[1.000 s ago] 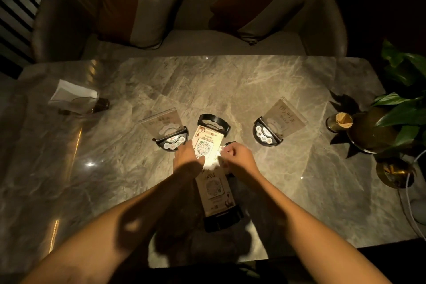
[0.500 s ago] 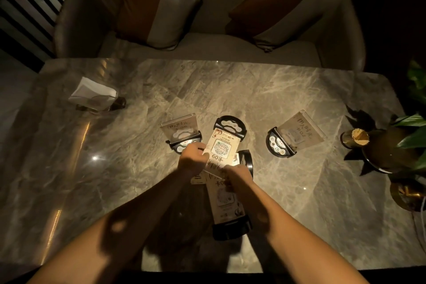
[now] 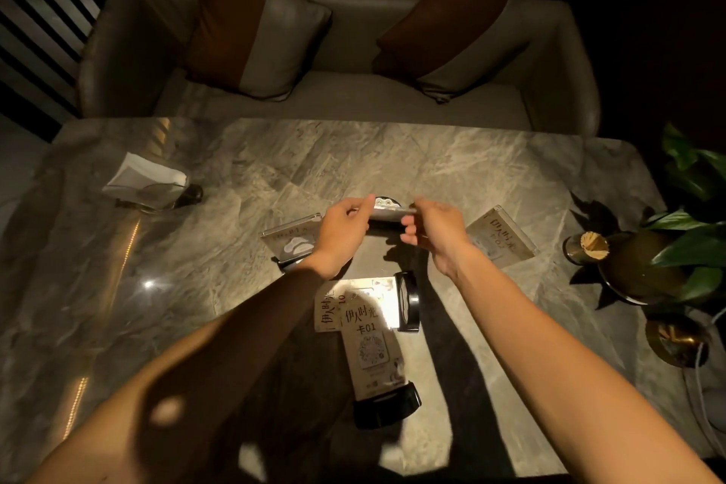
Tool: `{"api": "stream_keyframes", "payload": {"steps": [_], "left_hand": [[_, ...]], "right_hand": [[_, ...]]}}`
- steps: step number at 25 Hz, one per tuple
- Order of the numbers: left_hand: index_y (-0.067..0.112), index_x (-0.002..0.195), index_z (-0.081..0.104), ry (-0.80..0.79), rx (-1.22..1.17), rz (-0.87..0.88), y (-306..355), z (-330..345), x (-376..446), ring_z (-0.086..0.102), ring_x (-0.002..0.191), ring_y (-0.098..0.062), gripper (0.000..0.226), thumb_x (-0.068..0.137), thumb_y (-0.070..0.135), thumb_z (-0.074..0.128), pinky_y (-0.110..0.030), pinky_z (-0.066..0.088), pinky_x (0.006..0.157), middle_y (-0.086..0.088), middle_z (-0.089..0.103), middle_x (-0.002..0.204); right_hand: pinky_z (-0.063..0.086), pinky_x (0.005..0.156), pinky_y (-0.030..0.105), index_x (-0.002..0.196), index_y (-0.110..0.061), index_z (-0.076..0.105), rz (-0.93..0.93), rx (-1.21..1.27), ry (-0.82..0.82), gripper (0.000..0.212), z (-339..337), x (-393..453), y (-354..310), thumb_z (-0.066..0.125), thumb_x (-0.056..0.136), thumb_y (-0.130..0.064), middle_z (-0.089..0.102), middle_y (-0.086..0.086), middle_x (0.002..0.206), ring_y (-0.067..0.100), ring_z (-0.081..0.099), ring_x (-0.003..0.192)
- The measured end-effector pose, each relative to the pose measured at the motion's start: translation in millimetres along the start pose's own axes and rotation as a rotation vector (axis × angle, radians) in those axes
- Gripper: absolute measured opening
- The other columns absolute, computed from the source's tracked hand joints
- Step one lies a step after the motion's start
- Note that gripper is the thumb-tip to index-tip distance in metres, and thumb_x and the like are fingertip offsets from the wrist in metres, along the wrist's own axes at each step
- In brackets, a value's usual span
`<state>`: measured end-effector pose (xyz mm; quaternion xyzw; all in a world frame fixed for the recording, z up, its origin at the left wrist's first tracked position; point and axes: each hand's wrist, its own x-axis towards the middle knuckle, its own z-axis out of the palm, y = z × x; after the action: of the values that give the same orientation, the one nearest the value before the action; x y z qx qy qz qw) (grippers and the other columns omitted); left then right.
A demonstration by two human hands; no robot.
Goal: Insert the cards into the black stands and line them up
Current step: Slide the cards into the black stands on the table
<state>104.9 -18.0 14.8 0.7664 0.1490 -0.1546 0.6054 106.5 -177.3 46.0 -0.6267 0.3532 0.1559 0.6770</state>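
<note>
While both hands pinched one card (image 3: 391, 212) edge-on, left hand (image 3: 342, 232) at one end and right hand (image 3: 434, 234) at the other, it hovered over a black stand (image 3: 385, 203); nearer the person lay two more cards (image 3: 361, 312).

Counts on the bench (image 3: 451, 169):

- Hands: 2. Left hand (image 3: 343, 230), right hand (image 3: 436, 234).
- Cards: 5 visible. One held edge-on between the hands (image 3: 389, 211), one standing at left (image 3: 292, 238), one standing at right (image 3: 503, 238), two lying flat near the front: (image 3: 326, 310) and (image 3: 371, 342), overlapping.
- Black stands: 5 that I can make out. One behind the held card (image 3: 387, 202), one under the left card (image 3: 288, 263), mostly hidden, one lying on its side (image 3: 408, 301), one at the near end of the flat card (image 3: 387, 405). The right card's stand is hidden behind the forearm.
- Cushions on the sofa: 2. (image 3: 251, 20), (image 3: 451, 27).
- Napkin holder: 1 (image 3: 151, 181).
- Potted plant: 1 (image 3: 691, 240).
</note>
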Motion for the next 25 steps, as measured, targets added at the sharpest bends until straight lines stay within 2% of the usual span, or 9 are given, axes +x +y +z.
{"api": "stream_keyframes", "payload": {"steps": [3, 6, 9, 12, 14, 16, 20, 23, 25], "left_hand": [[0.02, 0.126, 0.064, -0.003, 0.094, 0.023, 14, 3, 3, 0.068, 0.098, -0.026, 0.047, 0.096, 0.053, 0.049, -0.042, 0.053, 0.086, -0.004, 0.071, 0.109], [0.021, 0.138, 0.054, -0.041, 0.124, 0.019, 23, 6, 7, 0.063, 0.109, -0.024, 0.048, 0.099, 0.048, 0.047, -0.036, 0.051, 0.089, -0.003, 0.065, 0.122], [0.023, 0.143, 0.048, -0.086, 0.147, -0.03, 24, 4, 13, 0.06, 0.119, -0.023, 0.069, 0.088, 0.064, 0.048, -0.043, 0.048, 0.102, -0.002, 0.062, 0.132], [0.018, 0.152, 0.033, -0.098, 0.179, -0.082, 24, 0, 6, 0.06, 0.119, -0.022, 0.079, 0.087, 0.056, 0.058, -0.042, 0.047, 0.103, -0.001, 0.059, 0.136], [0.013, 0.146, 0.041, -0.1, 0.192, -0.084, 16, -2, -8, 0.066, 0.094, -0.015, 0.062, 0.094, 0.041, 0.06, -0.031, 0.052, 0.084, 0.005, 0.067, 0.109], [0.011, 0.137, 0.051, -0.125, 0.213, -0.103, -5, -2, -26, 0.063, 0.081, -0.007, 0.049, 0.095, 0.036, 0.061, -0.023, 0.049, 0.071, 0.006, 0.066, 0.099], [0.006, 0.134, 0.052, -0.07, 0.288, -0.279, -70, 0, -65, 0.062, 0.112, -0.027, 0.056, 0.09, 0.037, 0.067, -0.035, 0.049, 0.095, -0.013, 0.062, 0.127], [0.009, 0.129, 0.052, -0.018, 0.367, -0.364, -118, 3, -96, 0.059, 0.113, -0.03, 0.058, 0.085, 0.042, 0.069, -0.038, 0.048, 0.096, -0.014, 0.058, 0.127], [0.01, 0.128, 0.05, -0.036, 0.325, -0.405, -136, 4, -113, 0.059, 0.11, -0.027, 0.057, 0.084, 0.04, 0.07, -0.038, 0.051, 0.094, -0.009, 0.058, 0.125]], "right_hand": [[0.06, 0.061, 0.026, 0.119, -0.002, 0.063, -0.035, -0.001, -0.073, 0.041, -1, 4, -9, 0.046, 0.106, -0.038, 0.063, 0.011, 0.093, 0.014, 0.06, 0.064], [0.061, 0.079, 0.034, 0.116, -0.015, 0.061, -0.054, -0.04, -0.146, 0.035, -2, 10, -11, 0.044, 0.106, -0.044, 0.064, 0.011, 0.11, 0.023, 0.068, 0.086], [0.063, 0.086, 0.039, 0.13, -0.018, 0.058, -0.058, -0.128, -0.197, 0.038, -1, 14, -9, 0.051, 0.103, -0.042, 0.066, 0.01, 0.123, 0.031, 0.071, 0.106], [0.063, 0.068, 0.033, 0.141, -0.014, 0.045, -0.062, -0.162, -0.15, 0.051, 0, 10, -2, 0.061, 0.098, -0.037, 0.067, 0.007, 0.107, 0.025, 0.072, 0.091], [0.063, 0.063, 0.032, 0.137, -0.019, 0.043, -0.071, -0.182, -0.099, 0.046, -3, 0, 10, 0.064, 0.098, -0.03, 0.068, 0.009, 0.099, 0.022, 0.071, 0.082], [0.062, 0.067, 0.034, 0.119, -0.006, 0.055, -0.121, -0.286, -0.099, 0.028, -8, -13, 35, 0.064, 0.097, -0.022, 0.072, 0.015, 0.101, 0.021, 0.07, 0.077], [0.054, 0.069, 0.036, 0.091, -0.009, 0.071, -0.221, -0.583, -0.2, 0.01, -19, -40, 106, 0.065, 0.092, -0.016, 0.073, 0.005, 0.081, 0.018, 0.067, 0.072], [0.054, 0.071, 0.036, 0.076, -0.021, 0.065, -0.225, -0.83, -0.163, 0.012, -27, -59, 154, 0.064, 0.087, -0.025, 0.071, -0.004, 0.078, 0.017, 0.068, 0.076], [0.056, 0.075, 0.039, 0.084, -0.021, 0.064, -0.177, -0.967, -0.084, 0.007, -34, -70, 180, 0.063, 0.083, -0.028, 0.07, -0.003, 0.086, 0.021, 0.068, 0.081]]}}
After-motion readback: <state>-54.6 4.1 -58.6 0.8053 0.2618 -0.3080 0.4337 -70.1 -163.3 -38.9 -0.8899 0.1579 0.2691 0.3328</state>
